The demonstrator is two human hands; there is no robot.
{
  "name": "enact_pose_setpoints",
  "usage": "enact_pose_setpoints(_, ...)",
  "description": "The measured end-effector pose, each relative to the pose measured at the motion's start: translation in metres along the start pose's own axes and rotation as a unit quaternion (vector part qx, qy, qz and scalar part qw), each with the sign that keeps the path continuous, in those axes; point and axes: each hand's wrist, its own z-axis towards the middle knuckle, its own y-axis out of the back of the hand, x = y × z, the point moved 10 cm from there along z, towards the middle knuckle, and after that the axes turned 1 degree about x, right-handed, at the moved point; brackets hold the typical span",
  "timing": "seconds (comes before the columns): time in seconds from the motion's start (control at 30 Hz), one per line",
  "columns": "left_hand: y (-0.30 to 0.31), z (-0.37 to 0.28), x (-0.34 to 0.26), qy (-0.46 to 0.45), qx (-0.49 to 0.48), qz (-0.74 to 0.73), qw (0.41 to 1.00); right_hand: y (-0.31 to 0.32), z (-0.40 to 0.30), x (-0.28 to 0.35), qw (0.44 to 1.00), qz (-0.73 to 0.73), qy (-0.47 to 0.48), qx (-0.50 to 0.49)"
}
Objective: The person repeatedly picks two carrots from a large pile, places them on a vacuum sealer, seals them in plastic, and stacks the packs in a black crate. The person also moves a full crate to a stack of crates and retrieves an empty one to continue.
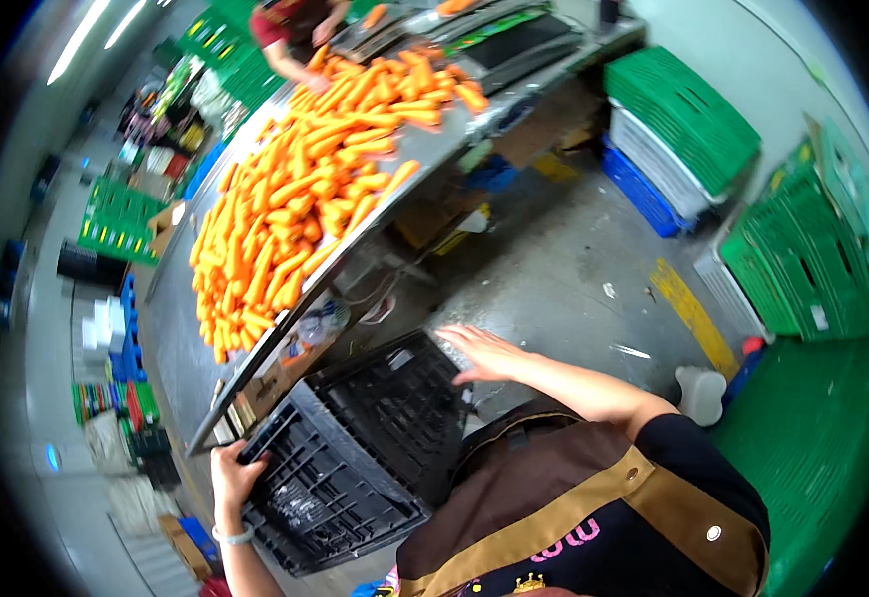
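Note:
My left hand [233, 477] grips the upper edge of a black plastic crate [378, 489] near the table's corner. The crate looks tilted in front of my body, and its slatted walls and dark inside show. My right hand [483, 354] is off the crate's far right side, fingers stretched out and nothing in them. Whether it touches the crate's rim I cannot tell. Beyond the crate, a large heap of orange carrots [307, 201] lies on a stainless steel table [173, 298].
Another person [296, 37] reaches into the carrots across the table. Green crates [680, 119] are stacked along the right wall, above a blue crate [639, 186]. A white plastic container [700, 395] stands on the floor. Boxes and bags lie beneath the table.

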Motion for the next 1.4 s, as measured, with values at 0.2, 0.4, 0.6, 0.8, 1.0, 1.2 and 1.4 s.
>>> enact_pose_setpoints(0.2,-0.056,0.119,-0.221,-0.170,0.167,-0.102,0.966,0.167,-0.041,-0.048,0.996,0.001,0.073,-0.044)
enact_pose_setpoints(0.4,-0.043,0.174,-0.463,-0.521,0.162,-0.031,0.837,0.295,-0.125,-0.095,0.999,0.010,0.022,-0.023)
enact_pose_setpoints(0.6,0.025,0.221,-0.615,-0.684,0.081,0.064,0.723,0.395,-0.188,-0.030,0.995,-0.046,-0.046,-0.080)
enact_pose_setpoints(0.8,0.050,0.263,-0.733,-0.790,-0.042,0.152,0.593,0.470,-0.235,-0.086,0.944,-0.220,-0.106,-0.222)
enact_pose_setpoints(1.0,0.025,0.365,-0.866,-0.830,-0.133,0.224,0.493,0.557,-0.238,-0.129,0.858,-0.324,-0.240,-0.319)
enact_pose_setpoints(1.2,0.019,0.460,-0.994,-0.819,-0.260,0.207,0.467,0.652,-0.228,-0.211,0.785,-0.379,-0.289,-0.395)
enact_pose_setpoints(1.4,0.047,0.520,-1.043,-0.779,-0.206,0.053,0.590,0.730,-0.209,-0.358,0.758,-0.409,-0.411,-0.298)
